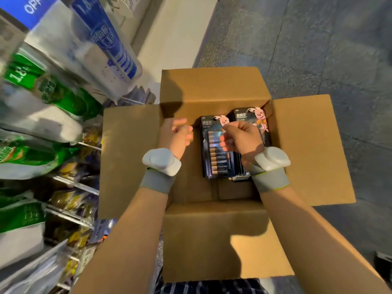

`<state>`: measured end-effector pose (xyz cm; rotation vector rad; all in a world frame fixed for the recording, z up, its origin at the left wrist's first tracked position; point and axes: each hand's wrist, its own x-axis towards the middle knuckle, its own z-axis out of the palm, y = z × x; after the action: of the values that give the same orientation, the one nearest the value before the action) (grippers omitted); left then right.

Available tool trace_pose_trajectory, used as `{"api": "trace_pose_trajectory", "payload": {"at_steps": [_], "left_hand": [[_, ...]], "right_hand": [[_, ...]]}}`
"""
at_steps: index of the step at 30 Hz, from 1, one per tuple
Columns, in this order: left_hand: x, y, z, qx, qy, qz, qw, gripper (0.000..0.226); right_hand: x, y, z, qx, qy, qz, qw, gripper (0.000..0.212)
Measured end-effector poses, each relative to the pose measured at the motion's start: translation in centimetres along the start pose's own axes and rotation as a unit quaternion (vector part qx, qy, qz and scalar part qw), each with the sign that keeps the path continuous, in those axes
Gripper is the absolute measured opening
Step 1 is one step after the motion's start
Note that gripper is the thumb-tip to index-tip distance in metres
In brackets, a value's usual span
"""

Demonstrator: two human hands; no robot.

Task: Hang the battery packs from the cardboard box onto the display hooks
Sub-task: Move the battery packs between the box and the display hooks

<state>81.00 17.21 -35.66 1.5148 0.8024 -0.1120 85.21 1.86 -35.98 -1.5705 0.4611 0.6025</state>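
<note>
- I am pinching the top of a black blister-card battery pack (214, 153) with my right hand (239, 139) (pink rabbit, copper-topped cells).
- My left hand (177, 134) is hovering curled, gripping nothing.
- The pack is lying flat inside the open brown cardboard box (212, 240), at its far end.
- The box is sitting on a grey speckled floor (318, 49) beside blurred shelves of bagged goods (42, 92).

The left forearm (127, 230) and the right forearm (307, 230) are stretched forward and downward. The left hand (177, 134) is curled into a loose fist, with nothing seen in it. The right hand (239, 139) is curled too, thumb and forefinger brought together; whether anything is pinched cannot be told.
</note>
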Motion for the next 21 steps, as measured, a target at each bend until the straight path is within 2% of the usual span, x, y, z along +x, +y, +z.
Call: {"api": "trace_pose_trajectory", "payload": {"at_steps": [5, 7, 9, 11, 12, 15, 21], "left_hand": [[1.5, -2.2, 0.5, 0.008, 0.017, -0.059, 0.998, 0.025], [1.9, -3.0, 0.6, 0.014, 0.034, -0.07, 0.997, 0.027], [2.0, -4.3, 1.1, 0.023, 0.047, -0.068, 0.996, 0.025], [1.7, -5.0, 1.0, 0.018, 0.049, -0.063, 0.997, 0.022], [1.7, -5.3, 1.0, 0.011, 0.059, -0.072, 0.996, 0.021], [1.6, -5.9, 0.9, -0.016, 0.075, -0.109, 0.991, 0.018], [0.9, -6.7, 0.3, -0.007, 0.074, -0.124, 0.99, 0.015]], "right_hand": [[1.6, 3.5, -0.7, -0.038, 0.027, 0.037, 0.998, 0.015], [2.2, 4.8, -0.8, -0.115, 0.043, 0.05, 0.991, 0.005], [2.6, 6.5, -0.9, -0.298, 0.064, 0.037, 0.952, 0.026], [2.0, 7.4, -0.3, -0.489, 0.076, -0.006, 0.869, 0.039], [1.8, 7.8, 0.1, -0.545, 0.056, -0.012, 0.836, 0.045], [2.3, 8.9, 1.3, -0.604, -0.005, 0.021, 0.797, 0.07], [3.2, 9.0, 2.3, -0.641, 0.004, 0.04, 0.766, 0.102]]}}
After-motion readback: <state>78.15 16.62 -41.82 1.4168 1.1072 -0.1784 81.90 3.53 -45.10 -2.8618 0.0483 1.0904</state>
